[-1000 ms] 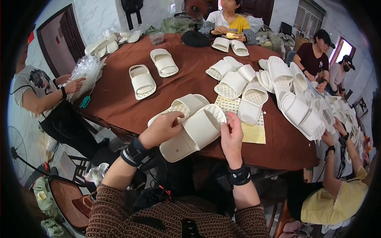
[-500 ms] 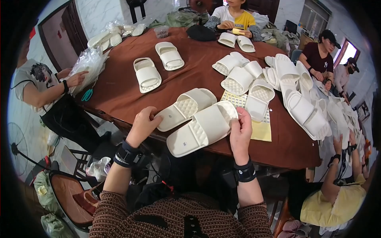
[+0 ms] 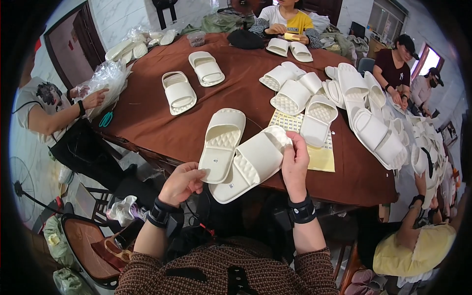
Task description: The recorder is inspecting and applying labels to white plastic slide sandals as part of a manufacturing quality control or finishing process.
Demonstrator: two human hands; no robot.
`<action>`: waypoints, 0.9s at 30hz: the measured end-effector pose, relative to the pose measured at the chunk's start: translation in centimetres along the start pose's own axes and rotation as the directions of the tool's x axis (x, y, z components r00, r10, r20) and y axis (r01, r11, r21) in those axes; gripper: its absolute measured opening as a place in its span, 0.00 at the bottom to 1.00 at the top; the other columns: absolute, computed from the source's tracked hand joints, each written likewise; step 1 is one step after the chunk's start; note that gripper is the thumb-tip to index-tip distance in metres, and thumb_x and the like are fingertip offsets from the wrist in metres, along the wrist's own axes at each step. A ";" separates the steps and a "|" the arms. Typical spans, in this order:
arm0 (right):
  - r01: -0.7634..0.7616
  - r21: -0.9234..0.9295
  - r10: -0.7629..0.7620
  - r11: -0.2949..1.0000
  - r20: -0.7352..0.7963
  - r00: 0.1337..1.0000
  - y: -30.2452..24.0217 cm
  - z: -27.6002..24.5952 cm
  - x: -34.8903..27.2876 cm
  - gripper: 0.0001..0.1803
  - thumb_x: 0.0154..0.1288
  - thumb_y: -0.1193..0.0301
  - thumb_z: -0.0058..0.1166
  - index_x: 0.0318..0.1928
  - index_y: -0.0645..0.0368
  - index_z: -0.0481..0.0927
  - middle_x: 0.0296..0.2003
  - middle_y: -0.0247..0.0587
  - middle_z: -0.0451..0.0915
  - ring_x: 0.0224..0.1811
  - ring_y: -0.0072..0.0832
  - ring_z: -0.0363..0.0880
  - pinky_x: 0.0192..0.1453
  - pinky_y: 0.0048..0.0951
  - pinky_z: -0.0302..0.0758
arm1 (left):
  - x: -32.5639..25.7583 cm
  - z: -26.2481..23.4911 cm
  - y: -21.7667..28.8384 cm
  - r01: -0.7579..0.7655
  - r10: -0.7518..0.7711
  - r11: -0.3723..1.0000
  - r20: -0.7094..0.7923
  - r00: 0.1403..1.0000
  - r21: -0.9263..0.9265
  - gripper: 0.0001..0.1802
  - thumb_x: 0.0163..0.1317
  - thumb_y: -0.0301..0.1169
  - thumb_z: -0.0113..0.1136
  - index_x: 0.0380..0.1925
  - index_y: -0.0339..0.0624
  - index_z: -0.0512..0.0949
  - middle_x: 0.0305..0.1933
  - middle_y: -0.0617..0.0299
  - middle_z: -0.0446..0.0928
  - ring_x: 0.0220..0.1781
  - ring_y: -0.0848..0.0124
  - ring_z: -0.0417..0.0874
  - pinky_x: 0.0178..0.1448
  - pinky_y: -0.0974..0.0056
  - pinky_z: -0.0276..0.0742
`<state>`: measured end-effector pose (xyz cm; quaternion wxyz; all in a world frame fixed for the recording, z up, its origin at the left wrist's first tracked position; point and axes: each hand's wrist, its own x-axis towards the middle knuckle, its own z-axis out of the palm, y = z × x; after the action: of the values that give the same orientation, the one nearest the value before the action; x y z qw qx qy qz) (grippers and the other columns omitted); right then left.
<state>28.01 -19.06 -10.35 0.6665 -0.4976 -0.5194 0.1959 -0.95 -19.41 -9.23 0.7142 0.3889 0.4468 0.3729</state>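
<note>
Two white slide slippers are in my hands at the near edge of the table. My left hand (image 3: 183,183) pinches the heel of one slipper (image 3: 223,142), which points away from me with a small round sticker on its insole. Between the thumb and fingers of my right hand (image 3: 296,160) is the toe end of the other slipper (image 3: 250,164). That one lies aslant, its heel toward me and partly under the first; a sticker shows on its insole too. Beyond my right hand lies a yellow-backed sticker sheet (image 3: 322,158), partly covered by a loose slipper (image 3: 318,120).
A brown cloth covers the table (image 3: 147,98). Two slippers (image 3: 206,69) lie at far left, with more piled at right (image 3: 354,88). Teal scissors (image 3: 106,119) rest by the left edge. A person at left holds clear plastic bags (image 3: 110,81); other people work at the far side and right.
My left hand has turned its slipper from slanting right to pointing nearly straight away, and moved slightly nearer me. The right-hand slipper has shifted only a little.
</note>
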 end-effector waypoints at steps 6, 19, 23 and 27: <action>-0.046 0.105 0.048 0.993 -0.017 0.999 -0.2 -0.2 0.1 0.18 0.65 0.82 0.37 0.53 0.67 0.72 0.45 0.46 0.78 0.48 0.29 0.75 0.56 0.27 0.70 | -0.3 -0.4 -1.6 -0.074 0.080 0.978 0.023 0.996 -0.194 0.10 0.61 0.23 0.54 0.43 0.33 0.74 0.34 0.57 0.80 0.26 0.71 0.79 0.30 0.67 0.76; -0.148 0.222 0.155 0.964 -0.017 0.988 -0.1 -0.6 0.5 0.21 0.63 0.82 0.34 0.55 0.67 0.71 0.47 0.44 0.76 0.50 0.27 0.74 0.57 0.26 0.69 | -1.4 -1.5 -0.8 -0.338 0.348 0.928 0.043 0.937 -0.155 0.07 0.63 0.23 0.56 0.40 0.36 0.73 0.38 0.59 0.79 0.35 0.71 0.81 0.37 0.66 0.79; -0.195 0.283 0.202 0.939 0.003 0.979 0.1 -0.8 0.6 0.20 0.64 0.82 0.34 0.55 0.67 0.71 0.47 0.44 0.76 0.49 0.27 0.74 0.57 0.26 0.69 | -1.2 -2.1 -1.0 -0.361 0.365 0.927 0.022 0.931 -0.101 0.07 0.63 0.23 0.55 0.41 0.36 0.73 0.38 0.58 0.79 0.37 0.71 0.81 0.38 0.66 0.79; -0.207 0.490 0.257 0.847 -0.037 0.966 0.2 -0.6 0.5 0.21 0.65 0.81 0.33 0.56 0.67 0.70 0.49 0.42 0.76 0.49 0.25 0.73 0.57 0.24 0.68 | -1.5 -1.8 -1.6 -0.358 0.361 0.929 0.029 0.932 -0.091 0.07 0.63 0.23 0.54 0.41 0.35 0.72 0.39 0.58 0.79 0.38 0.72 0.80 0.39 0.67 0.79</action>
<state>28.80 -18.89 -10.31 0.7659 -0.3844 -0.3559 0.3728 -2.84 -21.04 -10.66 0.6595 0.4420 0.3358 0.5069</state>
